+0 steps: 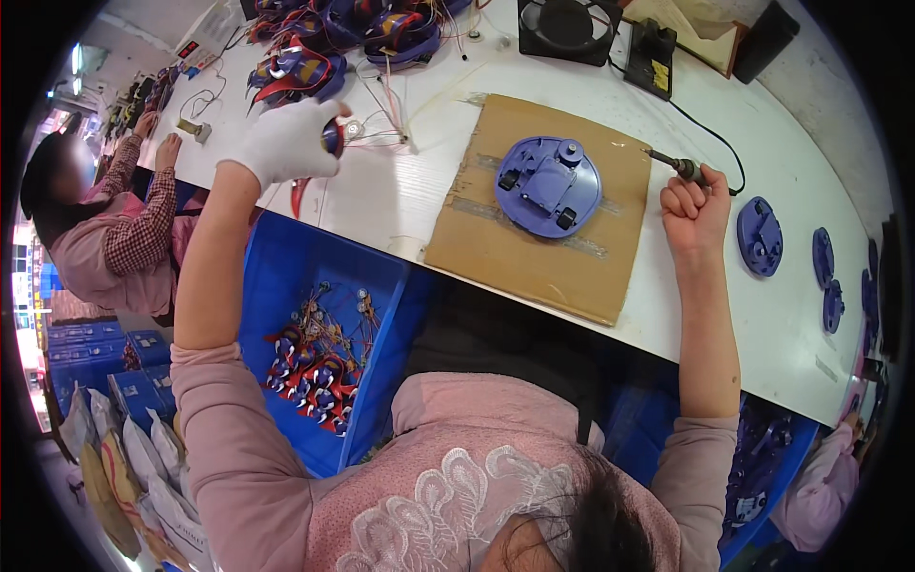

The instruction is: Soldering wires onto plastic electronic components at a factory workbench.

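My left hand [278, 145], in a white glove, is closed around a purple toy part [332, 140] with a red pointed piece [299, 195] hanging below it. Thin wires and a small round metal disc [354, 130] lie beside that hand. My bare right hand [694, 205] grips a soldering iron [688, 170] by its handle, tip pointing left over the edge of the cardboard. On the brown cardboard sheet [515, 276] rests a round purple plastic base [545, 187] with small black wheels, untouched by either hand.
Purple toy bodies with wires [391, 33] are heaped at the back left. A black fan [569, 29] and a black iron stand [652, 59] stand at the back. More purple bases [760, 236] lie right. Below is a blue bin [381, 357]; a co-worker [105, 229] sits left.
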Motion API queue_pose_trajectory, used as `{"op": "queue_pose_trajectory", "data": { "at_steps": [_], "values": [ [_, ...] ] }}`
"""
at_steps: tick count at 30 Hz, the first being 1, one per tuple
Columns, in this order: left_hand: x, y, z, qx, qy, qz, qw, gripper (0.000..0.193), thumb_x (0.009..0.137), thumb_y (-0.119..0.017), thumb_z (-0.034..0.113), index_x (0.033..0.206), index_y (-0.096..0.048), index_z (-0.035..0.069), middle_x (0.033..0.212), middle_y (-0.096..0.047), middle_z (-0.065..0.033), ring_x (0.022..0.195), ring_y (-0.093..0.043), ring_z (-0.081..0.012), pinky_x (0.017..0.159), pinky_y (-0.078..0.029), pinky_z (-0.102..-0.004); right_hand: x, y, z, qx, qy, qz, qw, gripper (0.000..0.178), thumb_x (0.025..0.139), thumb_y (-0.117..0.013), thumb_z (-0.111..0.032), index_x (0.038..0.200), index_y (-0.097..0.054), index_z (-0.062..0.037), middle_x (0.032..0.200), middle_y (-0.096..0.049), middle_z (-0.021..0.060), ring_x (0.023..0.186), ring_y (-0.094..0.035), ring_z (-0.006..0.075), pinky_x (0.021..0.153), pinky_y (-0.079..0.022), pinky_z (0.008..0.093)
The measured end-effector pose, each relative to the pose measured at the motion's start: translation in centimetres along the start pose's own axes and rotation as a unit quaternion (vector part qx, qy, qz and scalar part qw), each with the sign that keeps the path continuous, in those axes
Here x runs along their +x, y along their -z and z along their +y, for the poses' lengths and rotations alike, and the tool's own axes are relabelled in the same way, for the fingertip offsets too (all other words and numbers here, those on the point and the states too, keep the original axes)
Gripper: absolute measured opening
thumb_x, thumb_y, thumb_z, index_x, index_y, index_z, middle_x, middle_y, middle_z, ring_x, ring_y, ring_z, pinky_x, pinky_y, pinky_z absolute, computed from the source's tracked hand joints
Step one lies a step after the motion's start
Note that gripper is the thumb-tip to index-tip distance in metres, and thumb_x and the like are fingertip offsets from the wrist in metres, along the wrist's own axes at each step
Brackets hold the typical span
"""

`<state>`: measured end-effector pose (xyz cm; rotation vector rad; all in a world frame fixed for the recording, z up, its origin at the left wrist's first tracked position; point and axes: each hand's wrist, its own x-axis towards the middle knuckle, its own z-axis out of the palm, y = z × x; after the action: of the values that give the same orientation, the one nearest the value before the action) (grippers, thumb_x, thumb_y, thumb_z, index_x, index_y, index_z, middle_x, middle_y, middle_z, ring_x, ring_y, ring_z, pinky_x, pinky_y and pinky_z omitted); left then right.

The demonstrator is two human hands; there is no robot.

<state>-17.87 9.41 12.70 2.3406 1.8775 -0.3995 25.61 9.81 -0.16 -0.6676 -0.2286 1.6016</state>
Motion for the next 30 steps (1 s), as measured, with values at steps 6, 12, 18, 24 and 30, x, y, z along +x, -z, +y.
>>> {"op": "queue_pose_trajectory", "data": {
  "at_steps": [6,12,18,24,30],
  "values": [
    [0.6,-5.6,-3.7,0.203,0.034,0.09,0.974,0.047,0.071,-0.062,0.013,0.118,-0.056,0.015,0.122,-0.054,-0.0121,0.115,-0.05,-0.0297,0.098,-0.035,-0.0475,-0.1,-0.3,0.1,0.004,-0.01,0.004,1.0,0.022,0.085,-0.046,-0.016,0.071,-0.052,-0.0006,0.045,-0.025,-0.0067,0.038,-0.019,0.0062,0.041,-0.018,0.0227],
    [-1.1,-8.2,-1.7,0.091,-0.063,0.369,0.923,0.052,0.064,-0.064,0.001,0.114,-0.058,0.012,0.111,-0.058,-0.0102,0.112,-0.049,-0.0292,0.098,-0.036,-0.0434,0.0,0.1,0.1,0.027,-0.02,0.005,0.999,0.021,0.085,-0.047,-0.015,0.072,-0.052,0.0005,0.045,-0.025,-0.0062,0.039,-0.02,0.0063,0.04,-0.018,0.0223],
    [-8.1,-11.9,0.6,-0.104,-0.094,0.375,0.916,0.041,0.059,-0.069,-0.006,0.094,-0.065,0.015,0.093,-0.058,-0.0051,0.086,-0.055,-0.0258,0.071,-0.046,-0.0352,-0.6,-0.6,0.2,0.021,-0.027,-0.007,0.999,0.021,0.086,-0.047,-0.014,0.073,-0.051,0.0022,0.045,-0.026,-0.0057,0.04,-0.021,0.0063,0.04,-0.018,0.0221],
    [-10.3,-14.9,2.6,-0.109,-0.049,0.46,0.88,0.035,0.057,-0.072,-0.002,0.086,-0.066,0.015,0.086,-0.057,-0.0021,0.077,-0.055,-0.0233,0.062,-0.046,-0.0342,-1.4,-1.3,1.2,-0.031,-0.026,-0.071,0.997,0.02,0.087,-0.048,-0.014,0.076,-0.053,0.0018,0.045,-0.026,-0.0057,0.04,-0.021,0.0061,0.04,-0.018,0.0223],
    [-9.9,-16.2,3.1,-0.058,-0.12,0.448,0.884,0.034,0.057,-0.075,0.001,0.085,-0.066,0.017,0.088,-0.059,-0.0011,0.078,-0.057,-0.0222,0.065,-0.048,-0.0334,-2.6,-1.9,1.8,-0.079,-0.01,-0.091,0.993,0.018,0.087,-0.049,-0.017,0.081,-0.057,-0.0014,0.046,-0.027,-0.0058,0.04,-0.021,0.0064,0.04,-0.018,0.0225]
  ]
}}
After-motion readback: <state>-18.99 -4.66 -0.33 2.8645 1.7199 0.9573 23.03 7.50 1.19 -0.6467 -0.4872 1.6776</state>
